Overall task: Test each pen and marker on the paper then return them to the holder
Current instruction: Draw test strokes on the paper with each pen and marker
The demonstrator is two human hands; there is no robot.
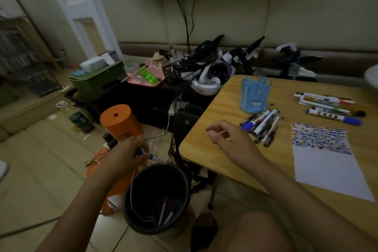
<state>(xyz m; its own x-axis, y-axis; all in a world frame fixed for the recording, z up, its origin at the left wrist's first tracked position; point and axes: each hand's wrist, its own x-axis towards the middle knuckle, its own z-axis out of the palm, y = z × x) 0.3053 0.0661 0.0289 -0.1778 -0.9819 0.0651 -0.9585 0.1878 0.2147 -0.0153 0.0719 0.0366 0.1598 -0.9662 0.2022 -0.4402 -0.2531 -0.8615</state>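
My left hand (pixel 127 152) grips a blue-capped marker (pixel 152 157) off the table's left side, above a black bin (pixel 143 223). My right hand (pixel 229 136) hovers over the wooden table (pixel 206 149) with fingers loosely curled, holding nothing. Just right of it lies a pile of pens and markers (pixel 262 126). Behind that pile stands the blue translucent holder (pixel 255 94), which looks to have no pens in it. A second group of markers (pixel 329 106) lies at the far right. The white paper (pixel 327 161) has rows of coloured test marks across its top.
The black bin holds a few discarded pens (pixel 163 209) and a thin wire. Orange stools (pixel 119 120) stand on the tiled floor to the left. Headsets and cables (pixel 208 67) crowd a low black shelf behind the table. My knee (pixel 259 231) is at the bottom.
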